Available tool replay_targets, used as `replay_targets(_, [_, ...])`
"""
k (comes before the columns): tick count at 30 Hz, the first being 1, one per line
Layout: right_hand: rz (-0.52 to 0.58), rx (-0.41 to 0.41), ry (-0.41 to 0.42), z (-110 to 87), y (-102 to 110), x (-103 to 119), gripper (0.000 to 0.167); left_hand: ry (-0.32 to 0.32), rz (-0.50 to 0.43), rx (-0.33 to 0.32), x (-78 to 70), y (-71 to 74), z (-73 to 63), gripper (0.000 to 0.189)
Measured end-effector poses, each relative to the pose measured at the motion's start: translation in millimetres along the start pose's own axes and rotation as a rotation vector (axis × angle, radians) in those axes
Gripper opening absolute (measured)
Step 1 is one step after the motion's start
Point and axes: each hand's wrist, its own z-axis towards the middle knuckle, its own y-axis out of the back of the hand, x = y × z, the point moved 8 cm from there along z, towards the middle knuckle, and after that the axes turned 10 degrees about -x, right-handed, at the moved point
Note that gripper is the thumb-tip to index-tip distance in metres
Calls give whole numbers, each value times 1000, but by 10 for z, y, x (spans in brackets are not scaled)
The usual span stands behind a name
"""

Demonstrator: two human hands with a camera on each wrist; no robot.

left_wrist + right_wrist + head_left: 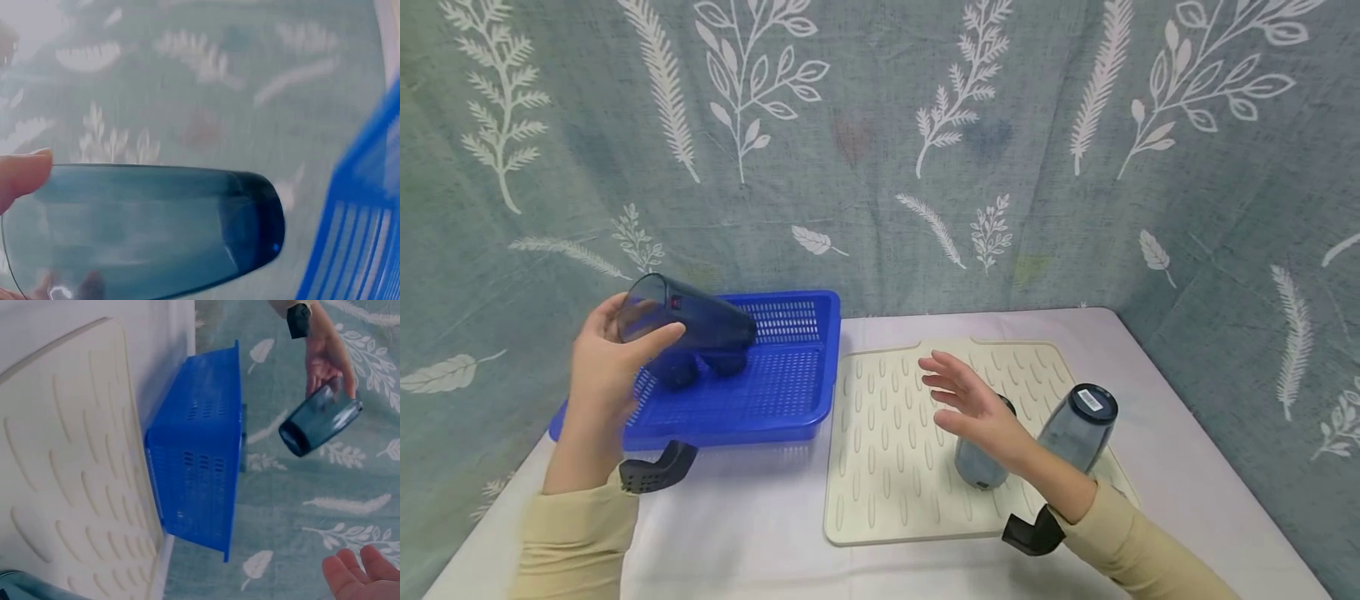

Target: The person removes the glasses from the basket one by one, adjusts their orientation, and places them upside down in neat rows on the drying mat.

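My left hand (606, 358) grips a blue-tinted glass tumbler (711, 321) near its rim, thumb on the near side. Tilted on its side, the tumbler hangs over the blue plastic basket (722, 437), its base pointing right. The left wrist view shows the same tumbler (150, 225) in the fingers. Dark glass pieces (681, 372) lie in the basket beneath it, partly hidden. Holding nothing, my right hand (973, 408) hovers with relaxed fingers over a cream drying mat (880, 508). Two tinted tumblers stand base up on the mat: one (979, 467) partly behind this hand, another (1078, 425) beside the forearm.
A white cloth (737, 533) covers the table. The basket stands at the left, close to the mat's left edge. Behind and at both sides hangs a grey-green curtain (865, 250) with white leaf prints.
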Motion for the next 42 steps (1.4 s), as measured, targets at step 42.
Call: replay_targets(42, [207,-152,-184,150,-71,-245,89,139,-571,358,510,-1615,-1229,81])
